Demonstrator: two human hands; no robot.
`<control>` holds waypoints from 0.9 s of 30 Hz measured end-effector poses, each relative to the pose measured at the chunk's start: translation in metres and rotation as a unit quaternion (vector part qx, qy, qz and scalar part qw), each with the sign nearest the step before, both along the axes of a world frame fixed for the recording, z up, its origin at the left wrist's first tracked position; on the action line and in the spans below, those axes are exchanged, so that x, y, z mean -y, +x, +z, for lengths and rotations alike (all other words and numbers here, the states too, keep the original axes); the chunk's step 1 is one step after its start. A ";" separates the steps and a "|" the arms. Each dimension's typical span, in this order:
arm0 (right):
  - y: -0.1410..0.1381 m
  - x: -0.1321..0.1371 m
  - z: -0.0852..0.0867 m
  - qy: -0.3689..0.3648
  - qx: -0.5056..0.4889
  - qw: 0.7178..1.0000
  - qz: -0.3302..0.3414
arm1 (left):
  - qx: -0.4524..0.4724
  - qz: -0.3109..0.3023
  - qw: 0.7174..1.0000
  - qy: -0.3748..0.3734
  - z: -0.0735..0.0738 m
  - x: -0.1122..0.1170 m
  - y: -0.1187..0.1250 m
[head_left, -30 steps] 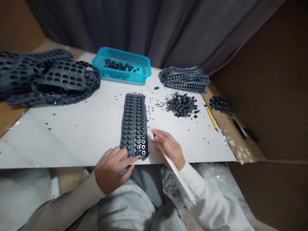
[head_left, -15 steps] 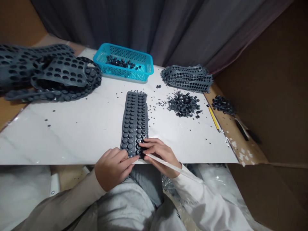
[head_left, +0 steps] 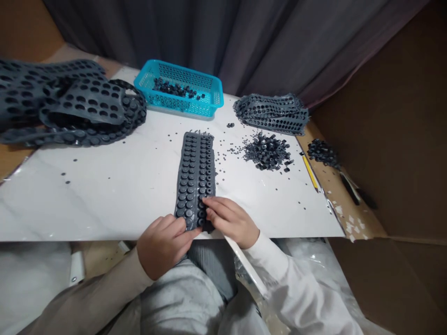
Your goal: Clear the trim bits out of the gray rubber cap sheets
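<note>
A dark grey rubber sheet [head_left: 190, 179] with rows of round raised studs lies lengthwise on the white table, its near end at the front edge. My left hand [head_left: 164, 242] holds that near end down, index finger stretched across the corner and the other fingers curled. Over the sheet's lower right studs, my right hand [head_left: 235, 221] has its fingers pinched together. A thin white stick [head_left: 246, 265] juts out from under the right hand towards my lap. Its far tip is hidden by the fingers, as is whatever they touch there.
A blue basket [head_left: 178, 109] with small black pieces stands at the back. Perforated grey rubber sheets [head_left: 87, 100] are heaped at left, with another bundle [head_left: 272, 114] at back right. Near a pile of black pieces [head_left: 267, 151] lie a yellow pencil-like tool [head_left: 310, 173] and scattered bits.
My right hand has rolled over and its fingers have drawn together a little higher on the studs. The white stick has swung downward. My left hand stays in place.
</note>
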State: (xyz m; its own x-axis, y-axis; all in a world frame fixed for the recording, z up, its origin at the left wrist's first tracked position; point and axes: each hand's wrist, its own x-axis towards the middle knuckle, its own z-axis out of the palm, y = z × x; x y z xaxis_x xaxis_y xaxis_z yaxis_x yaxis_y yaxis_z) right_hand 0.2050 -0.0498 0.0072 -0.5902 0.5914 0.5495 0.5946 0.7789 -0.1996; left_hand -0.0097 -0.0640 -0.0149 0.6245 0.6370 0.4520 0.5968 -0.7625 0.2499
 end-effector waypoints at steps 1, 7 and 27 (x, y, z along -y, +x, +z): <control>0.001 -0.002 0.000 -0.014 -0.018 0.999 -0.026 | 0.004 -0.001 1.000 -0.001 0.000 0.000 0.000; 0.005 -0.001 0.003 -0.188 -0.208 0.958 -0.063 | 0.012 -0.005 1.000 -0.010 -0.001 0.001 -0.002; 0.003 -0.007 0.004 -0.093 -0.080 0.988 -0.098 | 0.008 -0.009 1.000 -0.025 -0.002 0.002 -0.002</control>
State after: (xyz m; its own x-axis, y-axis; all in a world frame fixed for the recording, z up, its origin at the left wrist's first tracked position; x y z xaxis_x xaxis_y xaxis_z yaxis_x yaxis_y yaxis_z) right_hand 0.2076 -0.0427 0.0110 -0.3689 0.7848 0.4979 0.6795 0.5932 -0.4316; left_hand -0.0112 -0.0657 -0.0167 0.6290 0.6478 0.4298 0.5788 -0.7593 0.2973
